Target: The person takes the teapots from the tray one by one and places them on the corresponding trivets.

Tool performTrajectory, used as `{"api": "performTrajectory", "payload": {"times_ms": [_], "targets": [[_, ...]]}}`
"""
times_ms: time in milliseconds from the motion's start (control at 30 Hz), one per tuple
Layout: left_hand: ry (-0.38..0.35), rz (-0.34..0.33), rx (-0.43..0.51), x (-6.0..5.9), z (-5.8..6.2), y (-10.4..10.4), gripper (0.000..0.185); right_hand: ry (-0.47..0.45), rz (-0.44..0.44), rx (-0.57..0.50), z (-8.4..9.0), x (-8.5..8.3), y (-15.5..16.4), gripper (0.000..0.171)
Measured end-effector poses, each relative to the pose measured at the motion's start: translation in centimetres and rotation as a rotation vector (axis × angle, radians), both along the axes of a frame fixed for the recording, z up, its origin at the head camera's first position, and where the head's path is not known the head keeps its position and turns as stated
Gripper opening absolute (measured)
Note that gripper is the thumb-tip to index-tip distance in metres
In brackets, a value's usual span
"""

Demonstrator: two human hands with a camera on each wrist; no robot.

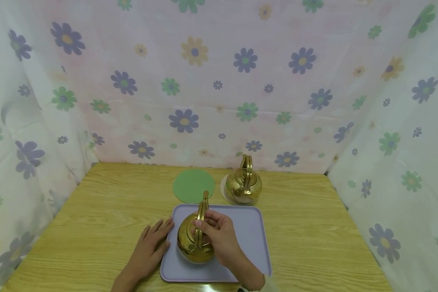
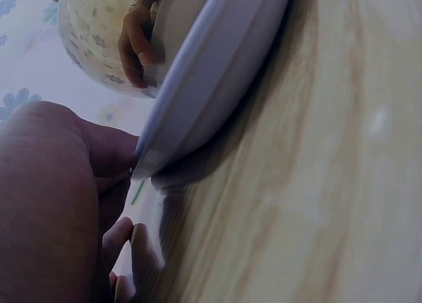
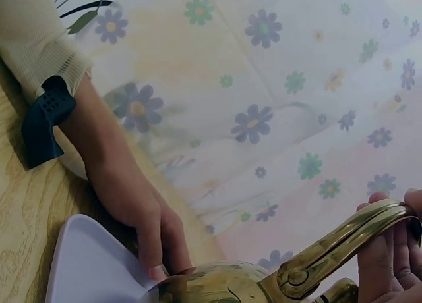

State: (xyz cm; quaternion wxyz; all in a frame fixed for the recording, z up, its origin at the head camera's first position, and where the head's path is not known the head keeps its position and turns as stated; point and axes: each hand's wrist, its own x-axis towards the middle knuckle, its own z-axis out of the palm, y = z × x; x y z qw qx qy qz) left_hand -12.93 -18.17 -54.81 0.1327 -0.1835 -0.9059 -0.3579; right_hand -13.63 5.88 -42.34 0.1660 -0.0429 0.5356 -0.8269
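Right hand: right hand (image 1: 219, 235) sits low in the middle of the head view, fingers curled round the upright handle (image 1: 202, 215) of the near kettle, gripping it; in the right wrist view the fingertips (image 3: 379, 250) wrap that brass handle at lower right.
Left hand: left hand (image 1: 149, 247) lies flat on the worktop at lower left of centre, fingers straight and relaxed, fingertips touching the left edge of the tray; it holds nothing.
Near kettle: gold kettle (image 1: 195, 243) stands upright on the left part of the tray, between the two hands, directly under the right hand and just beside the left fingertips.
Tray: lilac tray (image 1: 252, 235) lies on the worktop in the lower middle of the frame.
Worktop: wooden worktop (image 1: 106, 211) carries everything.
Behind the tray: green round mat (image 1: 193, 185) just beyond the tray's far edge; second gold kettle (image 1: 243, 184) to its right, standing on a pale round mat (image 1: 224, 190).
Backdrop: flowered cloth (image 1: 219, 81) fills the upper frame.
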Motion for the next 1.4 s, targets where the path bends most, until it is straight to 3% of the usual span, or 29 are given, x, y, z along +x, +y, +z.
{"api": "performTrajectory", "payload": {"times_ms": [600, 967, 1400], "targets": [[-0.036, -0.001, -0.009, -0.03, 0.01, 0.07, 0.051, 0.023, -0.020, 0.023, -0.28, 0.16, 0.00, 0.040], [0.007, 0.001, -0.015, -0.01, -0.22, 0.09, 0.051, 0.023, -0.081, 0.061, -0.09, 0.22, -0.46, 0.034], [-0.001, 0.001, -0.009, 0.13, -0.02, 0.16, 0.051, 0.045, -0.098, 0.073, -0.14, 0.09, -0.64, 0.033]]}}
